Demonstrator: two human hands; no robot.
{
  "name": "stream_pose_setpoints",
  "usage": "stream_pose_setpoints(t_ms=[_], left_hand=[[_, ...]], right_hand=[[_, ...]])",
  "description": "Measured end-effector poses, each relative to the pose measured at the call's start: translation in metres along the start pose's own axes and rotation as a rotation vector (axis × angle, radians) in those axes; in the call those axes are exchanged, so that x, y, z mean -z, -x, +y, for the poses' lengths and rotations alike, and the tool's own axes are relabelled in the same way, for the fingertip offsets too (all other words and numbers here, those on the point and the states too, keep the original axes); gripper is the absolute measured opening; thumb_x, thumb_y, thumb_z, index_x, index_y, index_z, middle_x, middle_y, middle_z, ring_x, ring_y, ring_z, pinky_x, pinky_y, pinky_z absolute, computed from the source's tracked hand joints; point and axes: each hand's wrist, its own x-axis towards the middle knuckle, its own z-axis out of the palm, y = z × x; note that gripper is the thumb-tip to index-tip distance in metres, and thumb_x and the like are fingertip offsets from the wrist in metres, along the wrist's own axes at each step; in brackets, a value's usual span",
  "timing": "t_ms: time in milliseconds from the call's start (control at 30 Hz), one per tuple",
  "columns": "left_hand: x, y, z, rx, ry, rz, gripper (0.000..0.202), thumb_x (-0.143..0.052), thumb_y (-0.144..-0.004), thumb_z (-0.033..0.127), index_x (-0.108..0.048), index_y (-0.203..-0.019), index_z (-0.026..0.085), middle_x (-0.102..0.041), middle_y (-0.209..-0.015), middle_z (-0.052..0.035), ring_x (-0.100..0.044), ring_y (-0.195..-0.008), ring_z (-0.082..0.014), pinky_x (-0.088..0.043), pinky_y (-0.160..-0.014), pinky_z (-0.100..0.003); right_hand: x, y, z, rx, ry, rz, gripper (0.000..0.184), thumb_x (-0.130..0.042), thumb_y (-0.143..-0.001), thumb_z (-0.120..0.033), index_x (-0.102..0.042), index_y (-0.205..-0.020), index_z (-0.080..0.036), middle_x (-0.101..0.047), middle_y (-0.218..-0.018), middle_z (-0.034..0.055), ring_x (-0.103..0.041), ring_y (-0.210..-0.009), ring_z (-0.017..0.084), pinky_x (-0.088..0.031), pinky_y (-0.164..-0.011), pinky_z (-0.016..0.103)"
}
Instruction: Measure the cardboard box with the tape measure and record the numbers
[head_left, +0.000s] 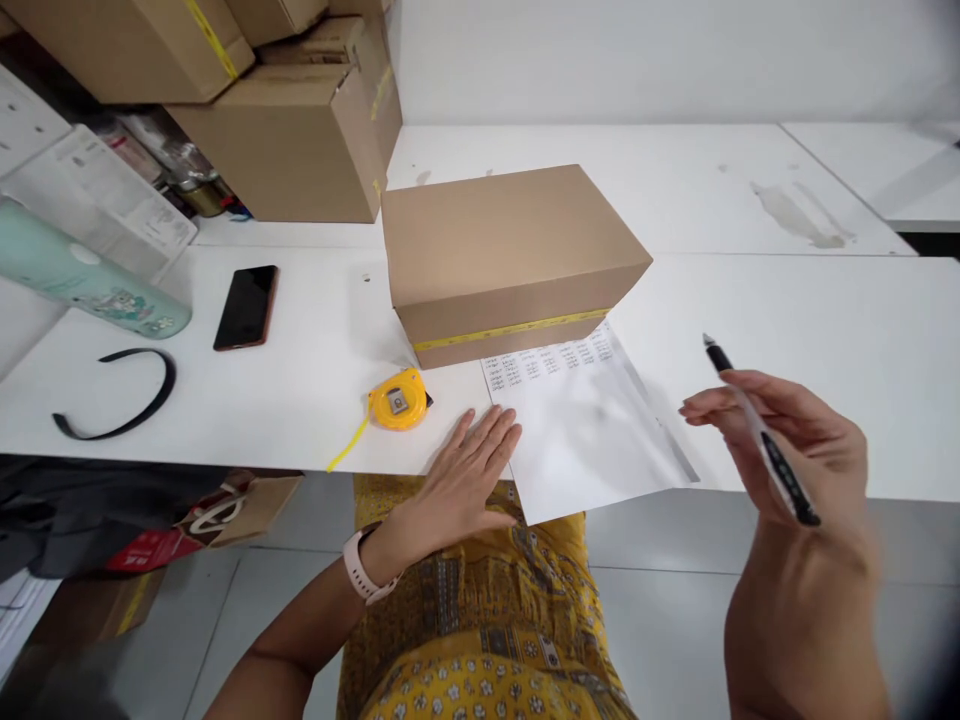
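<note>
My right hand (802,440) is raised at the right, its fingers closed around a black and clear pen (754,420) with the tip pointing up and left. Flat on the table's front edge lies my left hand (476,465), fingers outstretched, beside the left edge of a white paper sheet (592,430). Rows of small handwriting run along the top of the sheet, which partly hangs over the edge. A closed cardboard box (517,240) with yellow tape stands at its far end and hides some of it. Left of the box is a yellow tape measure (399,399), its strip slightly out.
Stacked cardboard boxes (285,140) fill the back left. A phone (246,307), a black curved band (169,385) and a mint-green bottle (97,275) occupy the left side of the white table (810,330). Below the table at left are a paper bag (255,505) and dark fabric.
</note>
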Motion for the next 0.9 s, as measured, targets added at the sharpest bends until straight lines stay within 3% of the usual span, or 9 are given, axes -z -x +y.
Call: stream_pose_setpoints(t_ms=[133, 233, 333, 433, 500, 567, 633, 800, 900], left_hand=[[-0.003, 0.001, -0.009, 0.031, -0.054, -0.094, 0.091, -0.073, -0.09, 0.038, -0.021, -0.16, 0.012, -0.025, -0.169, -0.0199, -0.017, -0.159, -0.031, -0.015, -0.129, -0.056], [-0.003, 0.0, -0.012, 0.068, -0.029, -0.077, 0.085, -0.076, -0.087, 0.026, -0.03, -0.158, 0.016, -0.017, -0.171, -0.0221, -0.017, -0.159, -0.0359, -0.024, -0.126, -0.058], [-0.007, -0.002, -0.011, 0.119, -0.046, -0.053, 0.083, -0.076, -0.083, 0.015, -0.036, -0.156, 0.021, -0.017, -0.17, -0.0237, -0.021, -0.156, -0.0415, -0.03, -0.123, -0.061], [-0.011, -0.004, -0.009, 0.151, -0.089, -0.055, 0.074, -0.066, -0.089, 0.014, -0.034, -0.156, 0.016, -0.024, -0.168, -0.0238, -0.025, -0.156, -0.0388, -0.03, -0.123, -0.06], [-0.012, -0.006, -0.008, 0.171, -0.114, -0.061, 0.068, -0.058, -0.093, 0.016, -0.033, -0.156, 0.009, -0.029, -0.167, -0.0239, -0.028, -0.155, -0.0359, -0.03, -0.124, -0.059], [-0.01, -0.007, -0.007, 0.177, -0.141, -0.057, 0.065, -0.054, -0.095, 0.017, -0.034, -0.155, 0.005, -0.033, -0.165, -0.0234, -0.033, -0.154, -0.0348, -0.031, -0.124, -0.057], [-0.007, -0.007, -0.006, 0.17, -0.159, -0.041, 0.063, -0.054, -0.095, 0.017, -0.037, -0.154, 0.005, -0.036, -0.164, -0.0224, -0.036, -0.152, -0.035, -0.032, -0.124, -0.056], [-0.004, -0.007, -0.005, 0.165, -0.168, -0.033, 0.061, -0.055, -0.095, 0.017, -0.039, -0.153, 0.004, -0.04, -0.162, -0.0223, -0.038, -0.15, -0.0346, -0.034, -0.124, -0.055], [-0.006, -0.007, -0.005, 0.164, -0.163, -0.032, 0.062, -0.055, -0.095, 0.019, -0.039, -0.153, 0.005, -0.041, -0.161, -0.0217, -0.037, -0.151, -0.0344, -0.032, -0.124, -0.055]], right_hand=[[-0.037, 0.01, -0.002, 0.045, 0.039, -0.223, 0.014, -0.081, -0.083, -0.033, -0.072, -0.09, -0.027, -0.072, -0.078, 0.0015, -0.065, -0.068, 0.018, -0.052, -0.062, 0.032], [-0.071, 0.01, 0.007, 0.02, -0.04, -0.285, 0.035, -0.064, -0.095, -0.053, -0.061, -0.075, -0.024, -0.06, -0.062, -0.001, -0.054, -0.056, 0.015, -0.048, -0.058, 0.031], [-0.103, 0.002, 0.017, -0.132, -0.094, -0.374, 0.052, -0.042, -0.099, -0.068, -0.069, -0.099, -0.024, -0.066, -0.07, 0.0018, -0.064, -0.068, 0.018, -0.054, -0.072, 0.036], [-0.128, -0.012, 0.026, -0.3, -0.117, -0.468, 0.054, -0.057, -0.093, -0.068, -0.068, -0.124, -0.025, -0.076, -0.1, 0.0071, -0.071, -0.096, 0.022, -0.056, -0.089, 0.04], [-0.141, -0.022, 0.032, -0.351, -0.113, -0.44, 0.045, -0.076, -0.083, -0.059, -0.072, -0.111, -0.025, -0.076, -0.102, 0.0059, -0.071, -0.094, 0.021, -0.056, -0.085, 0.037], [-0.15, -0.029, 0.04, -0.332, -0.066, -0.384, 0.036, -0.082, -0.078, -0.054, -0.071, -0.091, -0.023, -0.073, -0.086, 0.0021, -0.067, -0.079, 0.017, -0.055, -0.074, 0.033], [-0.155, -0.033, 0.048, -0.262, 0.0, -0.341, 0.035, -0.078, -0.081, -0.054, -0.064, -0.08, -0.022, -0.065, -0.074, -0.0011, -0.06, -0.068, 0.014, -0.051, -0.065, 0.03], [-0.156, -0.034, 0.063, -0.208, 0.036, -0.397, 0.034, -0.074, -0.086, -0.052, -0.063, -0.095, -0.022, -0.068, -0.081, 0.0008, -0.062, -0.073, 0.015, -0.05, -0.068, 0.031], [-0.155, -0.033, 0.066, -0.17, 0.079, -0.406, 0.033, -0.077, -0.083, -0.051, -0.061, -0.091, -0.023, -0.066, -0.078, 0.0003, -0.058, -0.067, 0.014, -0.047, -0.061, 0.03]])
